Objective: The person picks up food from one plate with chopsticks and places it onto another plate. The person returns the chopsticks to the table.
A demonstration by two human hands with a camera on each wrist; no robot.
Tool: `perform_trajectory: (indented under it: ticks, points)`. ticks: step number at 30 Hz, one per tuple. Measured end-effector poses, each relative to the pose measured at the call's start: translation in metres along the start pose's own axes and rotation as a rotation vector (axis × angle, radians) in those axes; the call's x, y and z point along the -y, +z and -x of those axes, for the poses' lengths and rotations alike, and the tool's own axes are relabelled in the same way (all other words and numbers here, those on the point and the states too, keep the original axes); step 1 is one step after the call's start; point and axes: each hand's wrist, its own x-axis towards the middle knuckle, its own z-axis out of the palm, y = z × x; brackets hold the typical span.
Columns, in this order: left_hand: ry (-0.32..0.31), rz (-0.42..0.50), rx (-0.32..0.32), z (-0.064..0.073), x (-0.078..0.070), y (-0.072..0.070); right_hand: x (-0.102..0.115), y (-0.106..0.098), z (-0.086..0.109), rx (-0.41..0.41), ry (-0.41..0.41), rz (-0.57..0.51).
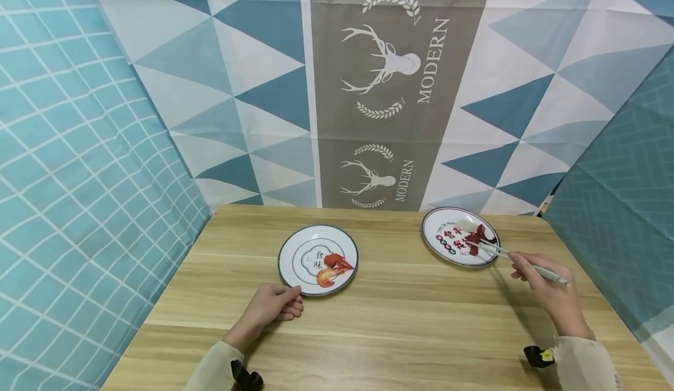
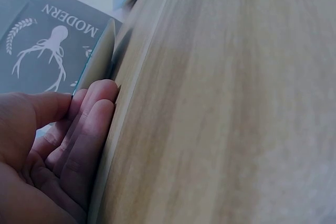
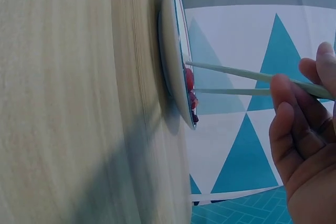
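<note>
My left hand (image 1: 275, 306) pinches the near rim of a white plate (image 1: 292, 250) with a dark blue edge, thumb on top and fingers underneath. On that plate lie a cooked shrimp (image 1: 327, 276) and another orange-red food piece (image 1: 337, 261). My right hand (image 1: 544, 285) holds a pair of pale green chopsticks (image 1: 550, 274), slanting down to the left. Their tips meet dark red food pieces (image 1: 475, 239) on a second white plate (image 1: 437, 224) with red print. A whitish piece (image 1: 466, 225) lies beside the red ones. In the right wrist view, the chopsticks (image 3: 231, 70) stand slightly apart at the tips.
Both plates rest on a wood-grain table (image 1: 379, 332), the right one near its back edge. A patterned cloth (image 1: 263, 86) with deer heads hangs behind the table. Blue tiled-pattern sheets (image 1: 79, 174) close off the left and right sides.
</note>
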Motion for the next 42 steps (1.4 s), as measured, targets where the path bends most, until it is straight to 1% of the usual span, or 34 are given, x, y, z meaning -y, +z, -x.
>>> perform_trajectory:
  ticks: [7, 10, 14, 18, 21, 26, 35, 42]
  points:
    - [-0.001, -0.002, -0.002, 0.000, 0.000, 0.000, -0.002, 0.008, -0.001, 0.026, 0.006, -0.001]
    - [0.002, -0.003, -0.001, 0.000, 0.000, 0.000, -0.004, 0.011, -0.001, 0.034, 0.046, -0.009]
    - [0.004, -0.005, 0.001, 0.000, 0.000, 0.000, -0.005, 0.014, -0.003, 0.071, 0.111, -0.025]
    - [0.005, -0.003, 0.002, 0.000, 0.001, -0.001, -0.006, 0.015, -0.006, 0.100, 0.114, -0.052]
    - [0.003, -0.003, 0.003, 0.000, 0.000, 0.000, -0.006, 0.016, -0.008, 0.116, 0.123, -0.035]
    - [0.000, -0.004, 0.002, -0.001, 0.001, -0.001, -0.003, 0.016, -0.009, 0.162, 0.169, 0.026]
    - [-0.006, -0.017, 0.005, -0.001, 0.000, -0.001, -0.001, 0.016, -0.008, 0.163, 0.162, 0.000]
    - [0.006, -0.008, 0.006, -0.001, 0.001, -0.001, 0.005, 0.014, -0.010, 0.175, 0.148, 0.000]
